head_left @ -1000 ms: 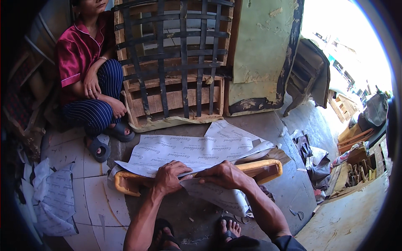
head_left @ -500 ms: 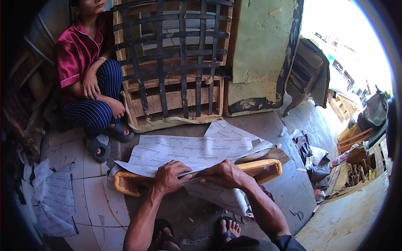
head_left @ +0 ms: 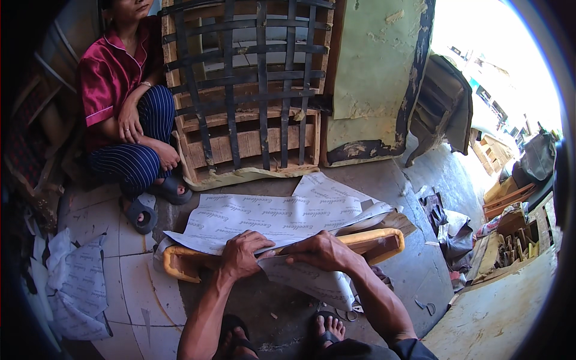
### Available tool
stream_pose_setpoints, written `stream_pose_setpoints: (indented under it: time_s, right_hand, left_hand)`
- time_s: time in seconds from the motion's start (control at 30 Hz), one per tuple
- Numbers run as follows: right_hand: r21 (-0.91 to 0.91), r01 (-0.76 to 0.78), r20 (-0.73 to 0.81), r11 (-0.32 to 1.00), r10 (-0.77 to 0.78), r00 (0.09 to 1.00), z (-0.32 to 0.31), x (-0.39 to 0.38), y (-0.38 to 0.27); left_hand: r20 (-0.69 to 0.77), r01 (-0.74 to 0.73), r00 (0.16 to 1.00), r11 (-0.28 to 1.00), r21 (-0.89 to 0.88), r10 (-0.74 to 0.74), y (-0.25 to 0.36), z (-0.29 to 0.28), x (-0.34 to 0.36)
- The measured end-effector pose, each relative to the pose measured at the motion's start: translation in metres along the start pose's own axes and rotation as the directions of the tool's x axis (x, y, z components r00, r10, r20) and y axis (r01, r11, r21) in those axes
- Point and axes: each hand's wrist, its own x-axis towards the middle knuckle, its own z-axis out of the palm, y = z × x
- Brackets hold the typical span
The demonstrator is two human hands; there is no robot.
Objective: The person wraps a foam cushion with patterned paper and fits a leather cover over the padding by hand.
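Observation:
A white-backed upholstery sheet [head_left: 240, 210], printed all over on the side facing up, lies across a wooden furniture piece [head_left: 180, 265] with yellow foam along its edges. One flap of the sheet [head_left: 312, 283] hangs over the near side. My left hand [head_left: 243, 253] is closed at the sheet's near edge, fingers bent and thumb toward the middle. Just right of it, my right hand [head_left: 321, 251] pinches the folded edge where the flap drops. My fingertips are partly hidden by the sheet and the hands themselves.
A person [head_left: 129, 114] squats at the far left. Behind the sheet stand a wooden frame with black webbing [head_left: 261, 90] and a green padded panel [head_left: 375, 72]. Scissors [head_left: 425, 307] lie on the floor at right; printed sheet scraps [head_left: 78, 285] lie at left, wood pieces [head_left: 528, 249] at far right.

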Motion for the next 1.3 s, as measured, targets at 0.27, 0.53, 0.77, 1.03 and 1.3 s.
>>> stream_pose_setpoints:
  time_s: [0.27, 0.53, 0.77, 1.03, 1.3]
  right_hand:
    - [-0.006, 0.013, -0.008, 1.0, -0.013, 1.0, 0.001, 0.0, 0.001]
    - [-0.02, 0.01, -0.008, 1.0, -0.01, 1.0, 0.001, 0.0, 0.001]
    - [0.025, -0.007, -0.02, 1.0, 0.007, 1.0, 0.0, -0.001, 0.002]
    - [0.256, -0.321, -0.116, 0.912, 0.358, 0.926, -0.001, 0.005, 0.01]
    - [-0.408, -0.154, -0.557, 0.9, -0.112, 0.823, 0.043, 0.001, -0.007]
  left_hand:
    - [-0.005, 0.008, 1.0, 1.0, 0.004, -0.008, 0.001, 0.0, 0.0]
    - [-0.005, 0.003, 1.0, 1.0, 0.011, -0.003, 0.0, 0.0, 0.0]
    - [0.018, 0.031, 0.999, 1.0, -0.004, -0.031, 0.0, -0.001, 0.0]
    - [0.013, 0.066, 0.998, 0.892, -0.447, -0.067, -0.017, -0.016, -0.001]
    - [0.164, 0.332, 0.92, 0.483, -0.81, -0.357, -0.03, -0.027, -0.01]
